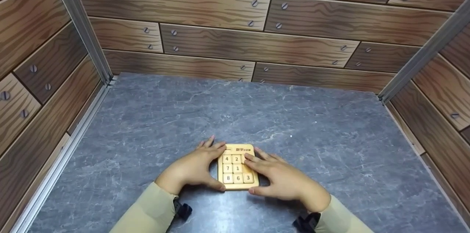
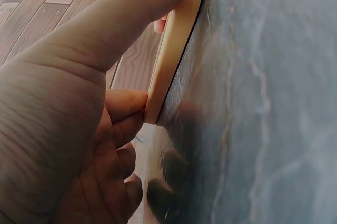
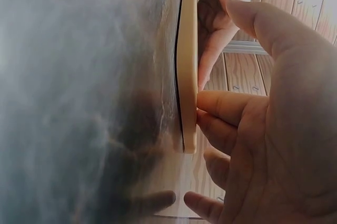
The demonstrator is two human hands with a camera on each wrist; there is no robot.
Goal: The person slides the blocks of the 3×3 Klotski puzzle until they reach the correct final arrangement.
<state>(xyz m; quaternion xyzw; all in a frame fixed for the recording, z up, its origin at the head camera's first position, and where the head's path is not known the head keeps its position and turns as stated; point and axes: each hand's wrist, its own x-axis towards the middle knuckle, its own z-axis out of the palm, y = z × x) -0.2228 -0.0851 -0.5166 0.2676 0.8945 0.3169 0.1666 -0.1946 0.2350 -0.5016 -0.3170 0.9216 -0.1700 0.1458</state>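
A yellow wooden number slide puzzle [image 1: 238,186] lies flat on the grey surface. Its visible tiles read 4 and 2, then 7 and 1, then 8, 6 and 3. My left hand [image 1: 194,168] holds the puzzle by its left side, thumb at the near corner and index finger at the far one. From the right, my right hand [image 1: 281,178] reaches over, its index and middle fingertips on the right column. They hide most of the top right tile; beneath it is a bare slot. In the right wrist view, the right thumb [image 3: 258,21] stands apart from the puzzle's edge.
The grey marbled tabletop [image 1: 205,104] spreads around the puzzle. Wood-print walls [image 1: 216,38] close off the back and both sides, with metal posts [image 1: 82,27] at the corners. A tiny white speck [image 1: 291,136] lies beyond the right hand.
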